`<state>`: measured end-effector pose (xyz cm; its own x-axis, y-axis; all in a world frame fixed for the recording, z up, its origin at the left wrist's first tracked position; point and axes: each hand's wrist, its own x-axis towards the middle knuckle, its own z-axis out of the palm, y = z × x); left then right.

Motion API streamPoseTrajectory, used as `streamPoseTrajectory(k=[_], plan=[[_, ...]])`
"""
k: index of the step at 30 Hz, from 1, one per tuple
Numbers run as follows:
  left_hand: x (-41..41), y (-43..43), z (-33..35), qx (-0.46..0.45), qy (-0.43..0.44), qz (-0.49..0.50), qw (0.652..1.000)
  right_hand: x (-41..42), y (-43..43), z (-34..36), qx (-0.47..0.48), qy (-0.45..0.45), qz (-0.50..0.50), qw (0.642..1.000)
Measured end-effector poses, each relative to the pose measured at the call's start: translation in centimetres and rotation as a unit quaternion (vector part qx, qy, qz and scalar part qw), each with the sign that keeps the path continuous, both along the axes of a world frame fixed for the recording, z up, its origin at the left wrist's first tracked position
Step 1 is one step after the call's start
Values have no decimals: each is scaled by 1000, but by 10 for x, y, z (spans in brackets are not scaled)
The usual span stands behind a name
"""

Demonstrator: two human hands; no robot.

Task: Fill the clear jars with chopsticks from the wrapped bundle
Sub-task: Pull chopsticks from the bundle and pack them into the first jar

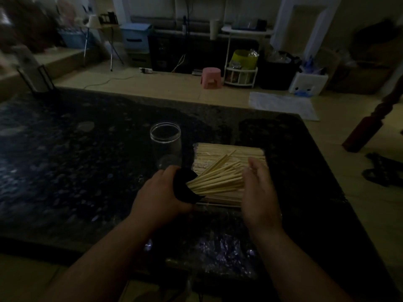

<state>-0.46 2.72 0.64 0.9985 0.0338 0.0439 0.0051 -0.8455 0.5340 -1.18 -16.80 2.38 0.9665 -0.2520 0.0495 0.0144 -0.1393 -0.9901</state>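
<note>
Nearest the lens, the person's left hand (pixel 159 192) curls its fingers (pixel 169 172) around a black object (pixel 185 186); what it is cannot be told. Loose chopsticks (pixel 218 178) fan out of it toward the right hand (pixel 258 188), whose fingers lie nearly straight and relaxed against their far ends. Beneath them, the wrapped bundle (pixel 229 152) lies flat on the dark table (pixel 87 160). One clear jar (pixel 165 140) stands upright just left of the bundle, near the left hand.
</note>
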Motion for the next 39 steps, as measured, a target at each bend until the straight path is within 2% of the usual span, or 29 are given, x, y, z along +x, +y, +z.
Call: streamPoseTrajectory(k=[5,11,17,20,24,27,34,39], plan=[[0,2,0,0,1,4,1000,-2,1,-2,-8,37,66,997],[-2,2,7,-25,-8,10,1000,3,-6,2,18,0,9,1000],[-2,3,10,-33,-4,31,999,4,-13,-4,-71,-28,-27,997],[-1,5,10,-40,-2,42,998,4,-15,-6,-98,-24,14,995],[-1,5,12,-55,-5,57,997,4,-14,-16,-223,53,141,963],[-1,5,12,-61,-6,60,996,2,-13,-22,-294,74,201,932],[1,7,10,-56,1,68,996,-1,-8,-36,-403,72,275,870],[1,8,11,-57,4,70,996,4,-9,-61,-455,33,272,847]])
